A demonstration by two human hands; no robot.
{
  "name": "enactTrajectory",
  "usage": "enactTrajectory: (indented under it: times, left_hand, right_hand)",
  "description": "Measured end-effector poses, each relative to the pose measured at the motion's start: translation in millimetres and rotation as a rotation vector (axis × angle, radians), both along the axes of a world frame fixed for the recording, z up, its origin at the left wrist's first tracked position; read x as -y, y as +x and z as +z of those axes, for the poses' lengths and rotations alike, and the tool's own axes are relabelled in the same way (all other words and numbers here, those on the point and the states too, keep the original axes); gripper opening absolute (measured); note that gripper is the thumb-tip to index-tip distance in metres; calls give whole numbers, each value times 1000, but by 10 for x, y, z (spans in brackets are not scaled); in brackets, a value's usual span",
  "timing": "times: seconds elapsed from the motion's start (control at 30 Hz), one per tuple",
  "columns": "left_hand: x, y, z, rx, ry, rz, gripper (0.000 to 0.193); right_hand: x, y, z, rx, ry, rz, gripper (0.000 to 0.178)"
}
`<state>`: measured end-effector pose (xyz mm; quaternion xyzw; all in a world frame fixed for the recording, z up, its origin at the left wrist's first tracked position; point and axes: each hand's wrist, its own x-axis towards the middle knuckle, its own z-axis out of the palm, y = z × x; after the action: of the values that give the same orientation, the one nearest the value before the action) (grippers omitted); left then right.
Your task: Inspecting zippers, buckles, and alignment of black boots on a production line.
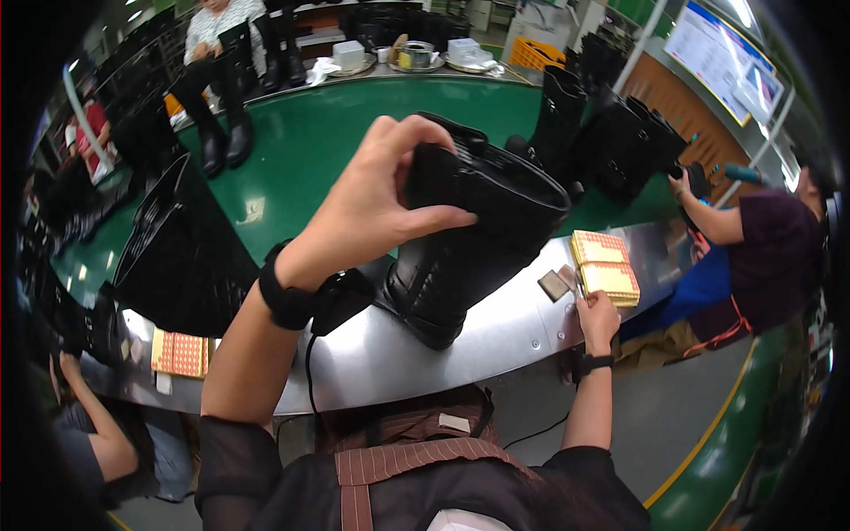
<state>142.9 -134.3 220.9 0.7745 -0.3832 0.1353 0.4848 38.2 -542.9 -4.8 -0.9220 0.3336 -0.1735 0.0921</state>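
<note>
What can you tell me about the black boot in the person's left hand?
The boot is black, with a faintly glossy, leather-like surface and ridges or creases around the ankle. Its wide shaft is open at the top and leans toward the picture's right, with the foot end lower down. The left hand grips the upper shaft, thumb against its near side. It appears above the steel bench; whether it touches the metal is unclear.
</note>
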Motion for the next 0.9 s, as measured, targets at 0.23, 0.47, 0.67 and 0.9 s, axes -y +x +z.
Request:
enactTrajectory:
  times: [0.23, 0.47, 0.67, 0.9]
  left_hand:
    - [-7, 92, -66, -2, -76, -39, 55]
    - [156, -61, -91, 230, -150, 32, 49]
    - [266, -350, -111, 267, -151, 133, 45]
    - [380, -449, -136, 284, -87, 241, 40]
  right_hand:
    - [-22, -280, 355, 192, 20, 113, 17]
    - [-166, -493, 827, 682, 385, 385, 22]
    - [-1092, -709, 1554, 771, 779, 676, 24]
    - [-1929, -464, 1884, 832, -65, 804, 28]
